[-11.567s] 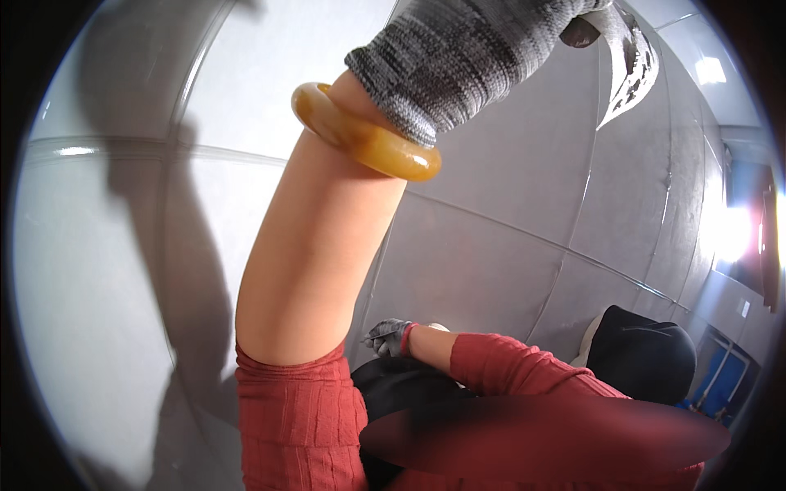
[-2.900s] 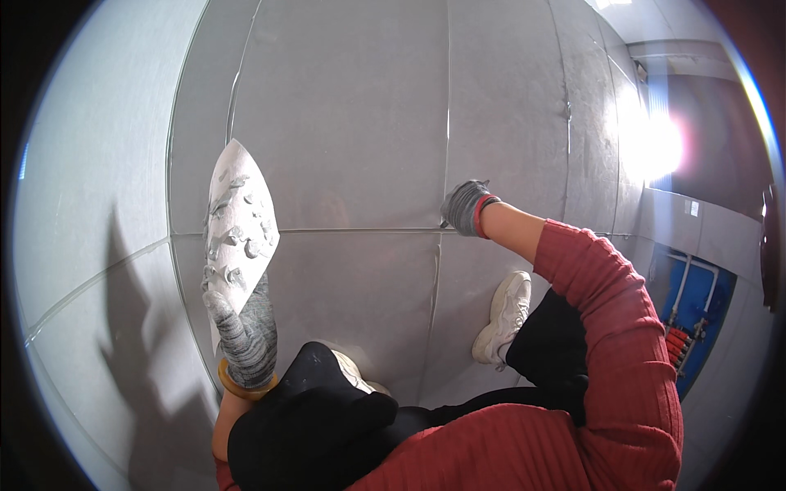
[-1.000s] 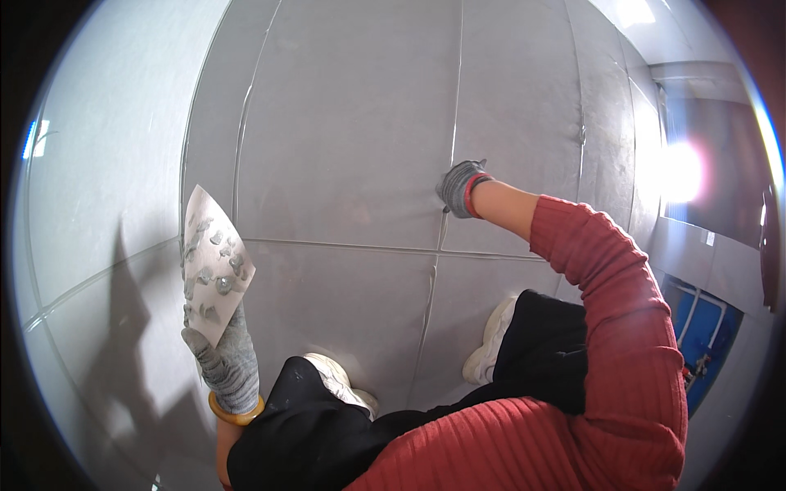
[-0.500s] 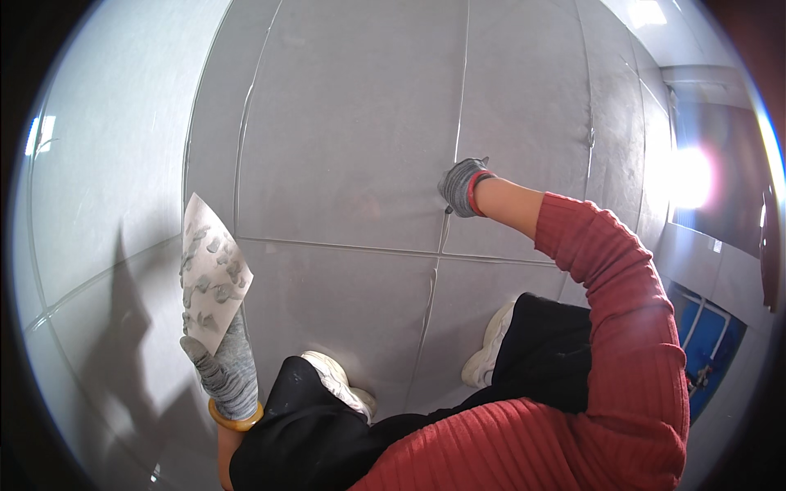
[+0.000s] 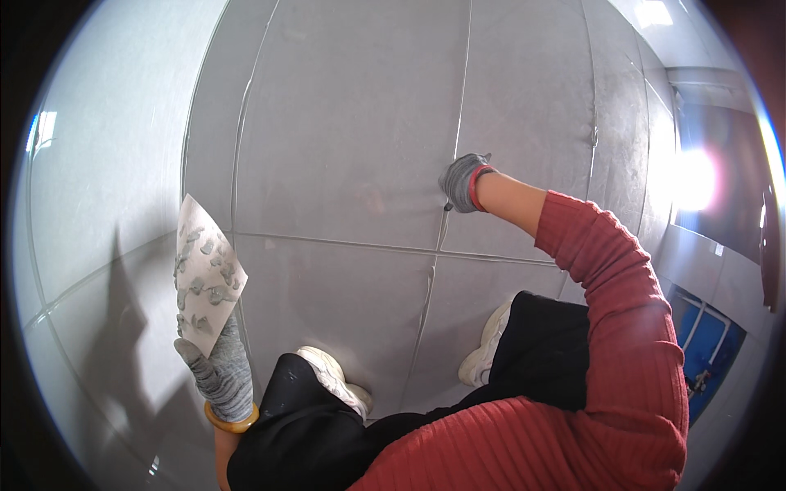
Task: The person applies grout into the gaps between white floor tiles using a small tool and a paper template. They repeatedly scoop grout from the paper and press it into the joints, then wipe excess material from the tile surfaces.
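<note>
My left hand (image 5: 214, 372), in a grey knit glove with a yellow bangle at the wrist, holds a pale, pointed card (image 5: 211, 266) by its lower end. Blobs and smears of grey paste cover the card's face. On the grey tiled floor, my right hand (image 5: 463, 183) is closed, gloved in grey with a red cuff. It lies over a tile joint (image 5: 464, 82), just beyond where this joint meets a crosswise one. A small dark tip (image 5: 447, 206) pokes out under the fingers; the rest is hidden in the fist.
White shoes (image 5: 329, 376) and black trousers show at the lower middle. A pale, glossy tiled wall (image 5: 106, 164) rises on the left. Raised glossy beads run along several joints, one on the right (image 5: 593, 135). Far right are a bright light and a blue recess with pipes (image 5: 706, 340).
The view has shifted slightly. My left hand and the card appear a little further left; my right hand stays over the same joint, with hardly any movement.
</note>
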`<action>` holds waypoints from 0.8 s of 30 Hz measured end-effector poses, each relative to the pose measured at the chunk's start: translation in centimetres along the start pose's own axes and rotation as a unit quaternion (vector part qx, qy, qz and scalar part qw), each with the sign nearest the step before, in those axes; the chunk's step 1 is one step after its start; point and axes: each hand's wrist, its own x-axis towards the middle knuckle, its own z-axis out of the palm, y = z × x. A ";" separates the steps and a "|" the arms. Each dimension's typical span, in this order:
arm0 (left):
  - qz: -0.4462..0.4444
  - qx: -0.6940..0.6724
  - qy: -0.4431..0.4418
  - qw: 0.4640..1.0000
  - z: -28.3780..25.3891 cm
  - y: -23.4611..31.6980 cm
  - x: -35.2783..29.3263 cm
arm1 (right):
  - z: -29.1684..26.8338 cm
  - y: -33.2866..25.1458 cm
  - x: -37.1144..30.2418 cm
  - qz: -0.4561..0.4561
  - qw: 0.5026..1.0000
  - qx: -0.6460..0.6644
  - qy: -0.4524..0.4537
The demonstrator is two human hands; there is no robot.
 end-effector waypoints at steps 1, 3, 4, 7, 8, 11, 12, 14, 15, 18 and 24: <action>0.000 -0.021 -0.003 1.000 0.0 0.0 0.0 | 0.0 0.1 0.1 -0.004 1.000 0.002 0.004; 0.003 0.005 -0.006 1.000 -0.1 0.0 -0.1 | 0.1 0.3 0.3 -0.001 1.000 0.000 0.006; 0.000 -0.025 -0.014 1.000 -0.1 0.0 -0.1 | 0.2 0.4 0.3 0.001 1.000 -0.001 0.007; -0.019 -0.060 0.047 0.997 0.0 0.0 -0.2 | 0.2 0.4 0.3 0.007 1.000 -0.005 0.004; -0.011 -0.020 0.024 0.999 0.1 0.0 -0.2 | 0.2 0.5 0.3 0.009 1.000 -0.005 0.007; -0.004 0.005 0.037 0.999 0.3 -0.1 -0.3 | 0.0 0.6 0.3 0.005 1.000 -0.003 0.013; -0.003 0.016 0.038 0.999 0.3 -0.1 -0.4 | 0.0 0.7 0.4 0.005 1.000 -0.003 0.010; -0.004 0.029 0.040 0.999 0.3 -0.1 -0.6 | -0.1 0.9 0.6 0.011 1.000 -0.012 -0.008; -0.006 0.033 0.041 0.999 0.3 0.0 -0.8 | -0.2 1.1 0.7 0.016 0.999 -0.021 -0.023; -0.011 0.047 0.065 0.997 0.2 0.1 -1.1 | -0.4 1.9 1.1 0.021 0.999 -0.026 -0.019; -0.011 0.065 0.082 0.995 0.4 0.3 -1.3 | -1.8 5.2 1.7 0.046 0.997 -0.043 0.040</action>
